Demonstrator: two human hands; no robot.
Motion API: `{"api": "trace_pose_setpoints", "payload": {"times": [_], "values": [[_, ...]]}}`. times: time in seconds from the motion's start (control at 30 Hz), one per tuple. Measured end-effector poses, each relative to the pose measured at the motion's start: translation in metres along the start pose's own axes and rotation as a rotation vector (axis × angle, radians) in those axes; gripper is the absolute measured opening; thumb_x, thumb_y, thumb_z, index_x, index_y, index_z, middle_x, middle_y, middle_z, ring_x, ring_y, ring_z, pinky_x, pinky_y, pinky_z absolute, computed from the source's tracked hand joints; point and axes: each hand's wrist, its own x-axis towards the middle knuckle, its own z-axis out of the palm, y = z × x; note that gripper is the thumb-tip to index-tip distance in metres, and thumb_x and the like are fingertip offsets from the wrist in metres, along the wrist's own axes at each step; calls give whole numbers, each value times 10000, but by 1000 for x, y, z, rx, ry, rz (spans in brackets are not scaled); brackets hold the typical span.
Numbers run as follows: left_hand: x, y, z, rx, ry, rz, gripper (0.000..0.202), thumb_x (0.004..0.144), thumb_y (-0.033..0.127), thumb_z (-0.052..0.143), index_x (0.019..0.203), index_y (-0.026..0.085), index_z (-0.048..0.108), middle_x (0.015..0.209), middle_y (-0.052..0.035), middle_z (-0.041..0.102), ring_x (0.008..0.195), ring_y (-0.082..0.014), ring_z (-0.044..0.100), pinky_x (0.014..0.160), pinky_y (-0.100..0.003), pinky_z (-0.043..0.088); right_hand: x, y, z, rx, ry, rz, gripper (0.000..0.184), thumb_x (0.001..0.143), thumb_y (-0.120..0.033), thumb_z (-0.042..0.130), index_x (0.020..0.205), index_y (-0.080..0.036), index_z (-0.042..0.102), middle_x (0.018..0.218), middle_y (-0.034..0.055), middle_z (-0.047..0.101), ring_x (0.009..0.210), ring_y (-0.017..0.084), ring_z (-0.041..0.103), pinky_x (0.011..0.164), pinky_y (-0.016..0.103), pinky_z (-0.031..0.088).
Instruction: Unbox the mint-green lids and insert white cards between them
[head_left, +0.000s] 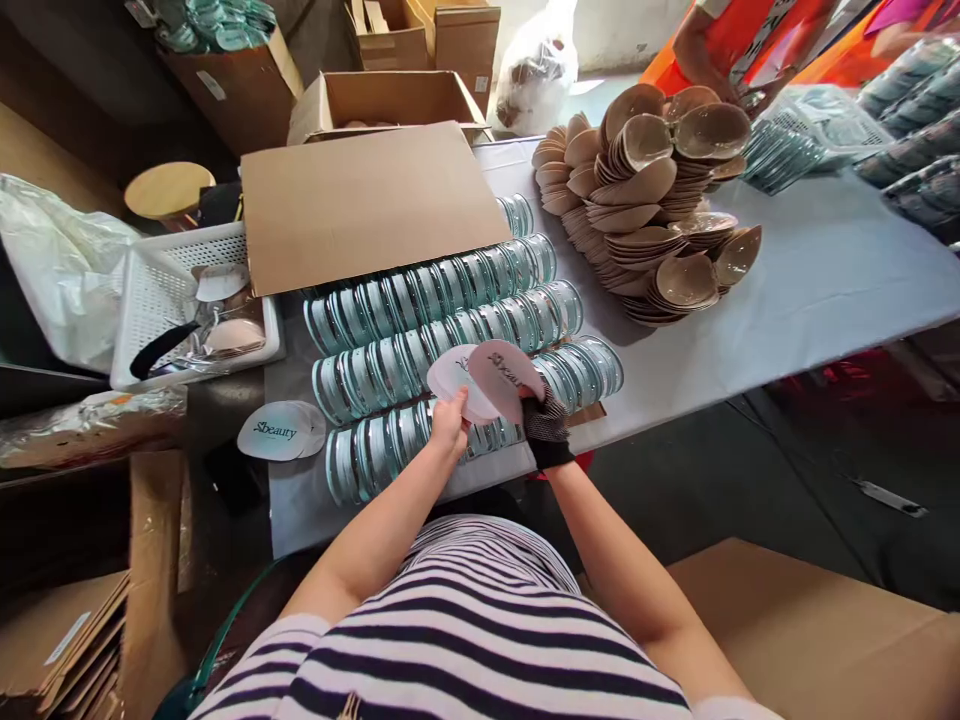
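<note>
My left hand [448,424], bare, is pinched on a white round card [453,378] held above rows of clear round cases [420,335] lying on their edges on the table. My right hand [544,425] wears a dark mesh glove and grips a pinkish printed card [504,376] that overlaps the white one. Both hands are close together at the table's near edge. A small stack of white printed cards [279,431] lies to the left on the table.
A flat cardboard sheet [369,203] covers the far ends of the case rows. A heap of beige cups [651,205] sits at the right. A white basket [161,295] stands left. Open boxes [382,97] are behind. Another person in orange [720,40] works far right.
</note>
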Motion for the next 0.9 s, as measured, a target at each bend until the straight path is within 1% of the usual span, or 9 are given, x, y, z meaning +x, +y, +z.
{"api": "trace_pose_setpoints", "payload": {"times": [0.07, 0.1, 0.2, 0.23, 0.3, 0.37, 0.5, 0.7, 0.9], "values": [[10, 11, -2, -46, 33, 34, 357, 846, 106, 658, 1199, 145, 623, 1032, -95, 711, 776, -142, 682, 793, -307, 578, -22, 28, -13, -73, 116, -50, 560, 965, -468, 327, 1178, -70, 657, 1043, 144, 604, 920, 153, 597, 744, 183, 470], [14, 16, -3, -62, 51, 37, 365, 854, 97, 645, 1213, 150, 617, 1031, -90, 711, 767, -139, 680, 803, -321, 578, -37, 43, -17, -145, 99, -111, 592, 960, -487, 313, 1203, -70, 655, 994, 146, 611, 878, 158, 601, 709, 187, 463], [24, 25, -9, -81, 90, 9, 350, 867, 79, 622, 1210, 151, 618, 1011, -72, 715, 738, -125, 674, 816, -335, 579, -87, 75, -19, -279, -159, -322, 553, 961, -414, 292, 1296, -133, 631, 975, 104, 624, 828, 134, 604, 724, 184, 468], [26, 25, -10, -77, 89, 4, 339, 866, 76, 623, 1198, 146, 623, 1002, -69, 716, 731, -119, 671, 815, -326, 579, -99, 77, -14, -318, -255, -339, 527, 963, -372, 293, 1335, -174, 610, 1006, 82, 625, 839, 128, 606, 741, 186, 471], [26, 23, -12, -61, 62, 13, 316, 863, 73, 629, 1173, 136, 636, 993, -74, 717, 735, -113, 670, 812, -304, 578, -108, 68, 2, -411, -409, -280, 497, 968, -320, 322, 1408, -257, 545, 1036, 51, 622, 870, 131, 612, 771, 195, 468], [25, 20, -13, -43, 33, 27, 300, 860, 77, 634, 1156, 130, 646, 996, -83, 717, 744, -114, 671, 804, -290, 577, -98, 46, 22, -494, -499, -174, 476, 989, -318, 346, 1441, -288, 493, 1004, 59, 621, 896, 146, 617, 800, 209, 460], [22, 19, -12, -29, 31, 29, 295, 860, 82, 637, 1151, 130, 646, 1000, -88, 717, 751, -117, 673, 788, -276, 576, -60, 6, 47, -561, -559, -32, 427, 1030, -403, 334, 1374, -212, 501, 1042, 111, 603, 991, 203, 609, 858, 267, 458], [24, 19, -13, -55, 70, 0, 353, 863, 81, 636, 1204, 172, 637, 1038, -76, 712, 772, -132, 677, 825, -322, 567, -54, 2, 41, -498, -571, -9, 387, 1040, -366, 313, 1279, -183, 557, 1083, 123, 591, 992, 184, 603, 853, 242, 448], [29, 15, -18, -17, 70, -15, 321, 862, 124, 658, 1178, 176, 641, 1061, -75, 707, 792, -147, 678, 799, -330, 573, -41, -10, 58, -403, -573, -6, 336, 1017, -278, 368, 1187, -143, 624, 1039, 136, 597, 949, 169, 598, 848, 237, 438]]}}
